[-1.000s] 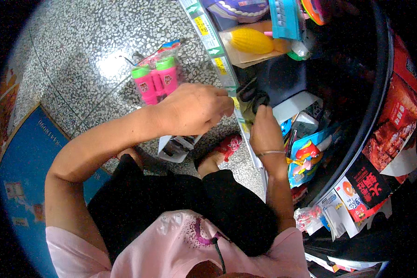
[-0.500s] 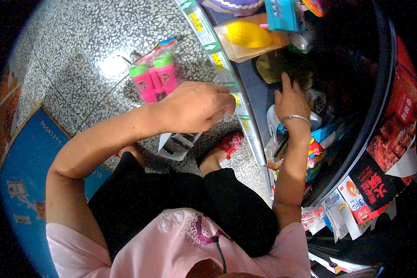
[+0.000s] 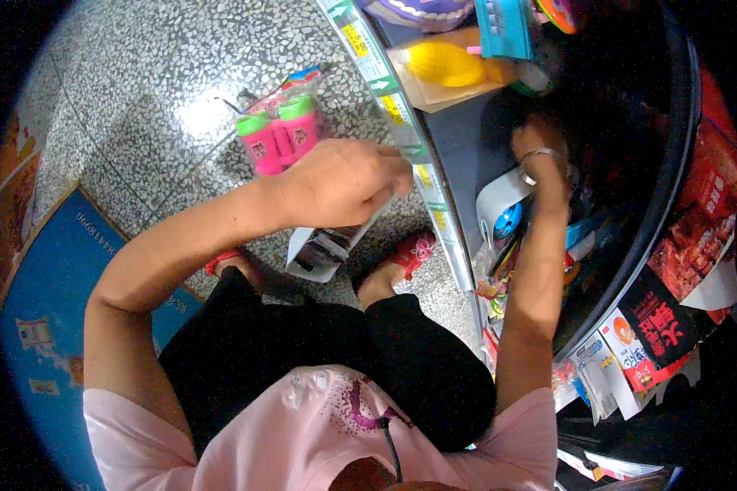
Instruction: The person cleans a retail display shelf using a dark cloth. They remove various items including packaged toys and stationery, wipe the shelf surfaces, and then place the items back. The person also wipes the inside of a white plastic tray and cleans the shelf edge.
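My right hand (image 3: 539, 146) reaches deep over the dark shelf (image 3: 458, 139), a bracelet at its wrist. Shadow hides its fingers, so any hold cannot be made out. Just below that wrist lies a white card pack with a blue round piece (image 3: 506, 214). My left hand (image 3: 354, 182) hovers by the shelf's front edge strip (image 3: 405, 135), fingers curled closed; what they hold, if anything, is hidden. Under it shows a white open box (image 3: 319, 255) with dark contents, partly covered by the hand. Beyond my left wrist, pink toy binoculars (image 3: 278, 139) with green ends lie bagged on the floor.
A yellow toy (image 3: 446, 64) on card, a light-blue plastic toy (image 3: 504, 29) and a purple toy (image 3: 422, 12) sit at the shelf's far end. Colourful packets (image 3: 499, 286) lie beside my right forearm. A blue board (image 3: 65, 286) stands at left, printed packs (image 3: 630, 352) at right.
My right hand has moved farther right and deeper into the shelf's shadow. The brownish rounded item by its fingertips no longer shows there. My left hand stays curled, nearly in place.
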A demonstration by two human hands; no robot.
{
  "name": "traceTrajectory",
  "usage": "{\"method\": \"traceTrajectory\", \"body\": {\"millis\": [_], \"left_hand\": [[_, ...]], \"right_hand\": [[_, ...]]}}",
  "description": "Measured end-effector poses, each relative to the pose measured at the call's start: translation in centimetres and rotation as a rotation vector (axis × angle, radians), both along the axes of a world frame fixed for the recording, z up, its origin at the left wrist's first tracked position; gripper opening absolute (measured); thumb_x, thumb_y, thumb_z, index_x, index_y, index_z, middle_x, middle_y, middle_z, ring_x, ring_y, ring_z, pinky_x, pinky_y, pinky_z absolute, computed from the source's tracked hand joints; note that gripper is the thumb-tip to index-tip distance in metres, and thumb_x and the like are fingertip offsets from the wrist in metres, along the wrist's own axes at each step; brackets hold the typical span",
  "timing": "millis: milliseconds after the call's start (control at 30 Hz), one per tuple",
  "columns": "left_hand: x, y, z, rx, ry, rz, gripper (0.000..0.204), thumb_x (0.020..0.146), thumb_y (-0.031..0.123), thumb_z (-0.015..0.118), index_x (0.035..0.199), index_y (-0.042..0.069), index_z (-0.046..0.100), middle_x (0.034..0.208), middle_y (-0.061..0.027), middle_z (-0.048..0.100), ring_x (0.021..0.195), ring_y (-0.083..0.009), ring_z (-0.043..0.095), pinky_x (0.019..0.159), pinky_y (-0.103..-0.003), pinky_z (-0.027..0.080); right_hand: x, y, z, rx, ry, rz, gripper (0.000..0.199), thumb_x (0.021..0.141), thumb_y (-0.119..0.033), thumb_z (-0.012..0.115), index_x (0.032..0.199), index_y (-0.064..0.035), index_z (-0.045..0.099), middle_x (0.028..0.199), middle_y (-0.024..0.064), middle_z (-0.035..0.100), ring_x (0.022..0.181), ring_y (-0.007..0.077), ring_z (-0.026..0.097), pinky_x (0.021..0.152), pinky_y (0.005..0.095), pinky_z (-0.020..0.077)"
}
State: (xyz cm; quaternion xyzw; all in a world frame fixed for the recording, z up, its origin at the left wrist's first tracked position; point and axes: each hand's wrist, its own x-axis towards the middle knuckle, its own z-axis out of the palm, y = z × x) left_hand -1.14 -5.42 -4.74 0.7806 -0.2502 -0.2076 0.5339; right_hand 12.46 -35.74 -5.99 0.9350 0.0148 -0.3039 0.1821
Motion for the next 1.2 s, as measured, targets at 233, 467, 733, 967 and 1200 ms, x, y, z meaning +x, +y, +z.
{"method": "traceTrajectory", "body": {"millis": [233, 467, 733, 967, 1200], "left_hand": [[0.2, -0.2, -0.1, -0.018, -0.023, 0.045, 0.013, 0.078, 0.01, 0.054, 0.089, 0.007, 0.061, 0.088, -0.0112, 0.062, 0.084, -0.0334, 0.062, 0.071, -0.043, 0.05], [0.2, -0.2, 0.9, 0.027, 0.005, -0.009, 0.016, 0.077, 0.007, 0.054, 0.09, 0.007, 0.061, 0.091, -0.0114, 0.063, 0.087, -0.0328, 0.061, 0.073, -0.043, 0.049], [-1.5, 0.4, -2.7, -0.013, 0.232, -0.025, 0.019, 0.081, 0.01, 0.054, 0.098, 0.006, 0.061, 0.094, -0.0149, 0.063, 0.089, -0.0338, 0.061, 0.075, -0.04, 0.049], [-2.7, 0.7, -2.2, -0.49, 0.584, -0.231, 0.044, 0.088, 0.022, 0.056, 0.127, 0.004, 0.044, 0.112, -0.0084, 0.054, 0.098, -0.0173, 0.053, 0.083, -0.031, 0.046], [-3.0, 4.5, 0.6, -0.518, 0.341, 0.014, 0.051, 0.086, 0.023, 0.06, 0.127, -0.002, 0.044, 0.119, -0.0103, 0.053, 0.108, -0.019, 0.051, 0.094, -0.031, 0.041]], "right_hand": [[-9.9, 8.7, 2.3, 0.744, -0.089, 0.155, 0.027, 0.087, -0.022, 0.053, 0.103, -0.0007, 0.057, 0.094, 0.0219, 0.059, 0.087, 0.0401, 0.058, 0.075, 0.0488, 0.0474], [-12.5, 8.8, 3.4, 0.503, -0.093, 0.223, 0.023, 0.087, -0.023, 0.054, 0.092, -0.0007, 0.055, 0.085, 0.0198, 0.059, 0.078, 0.0395, 0.059, 0.067, 0.0468, 0.0474], [-15.8, 6.3, 7.7, 0.646, 0.227, 0.021, 0.023, 0.086, -0.022, 0.058, 0.081, -0.0008, 0.05, 0.071, 0.0188, 0.056, 0.068, 0.0374, 0.058, 0.058, 0.0437, 0.0431], [-15.3, 11.9, 10.8, 1.606, 0.437, -0.241, 0.021, 0.091, -0.02, 0.056, 0.101, -0.0013, 0.056, 0.085, 0.0167, 0.061, 0.078, 0.0311, 0.061, 0.071, 0.0382, 0.0473], [-11.6, 12.2, 7.7, 1.561, 0.043, -0.558, 0.015, 0.094, -0.014, 0.05, 0.098, -0.0022, 0.059, 0.08, 0.0044, 0.063, 0.07, 0.0095, 0.058, 0.064, 0.0238, 0.0469]]}}
